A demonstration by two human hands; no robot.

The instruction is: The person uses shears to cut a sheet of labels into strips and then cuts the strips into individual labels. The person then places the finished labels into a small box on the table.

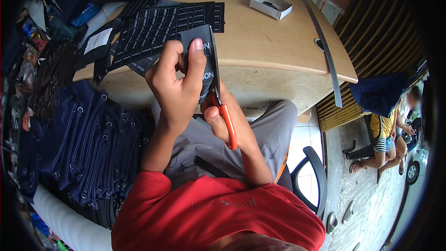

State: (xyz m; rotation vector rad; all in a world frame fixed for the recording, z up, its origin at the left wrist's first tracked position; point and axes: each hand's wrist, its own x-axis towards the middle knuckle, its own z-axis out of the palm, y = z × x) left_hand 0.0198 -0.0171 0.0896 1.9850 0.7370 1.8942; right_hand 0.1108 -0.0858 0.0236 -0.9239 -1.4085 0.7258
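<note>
Between the thumb and bent fingers of my left hand [174,86] is a dark label strip [195,35] with white "EPSON" print, held upright over my lap. My right hand [239,123] is wrapped around scissors [227,128] with orange handles. The dark blades point away from me and lie along the right edge of the strip, touching it or very close. Beyond my left hand, several black printed sheets [153,28] with rows of the same lettering overlap on the table. Part of the strip's lower end is hidden by my hands.
The wooden table [260,37] carries a small white box [270,7] and a long metal ruler [325,53] at its right edge. Many navy straps with metal rings [93,144] hang at my left. A chair [313,176] stands at right; people [388,135] sit farther off.
</note>
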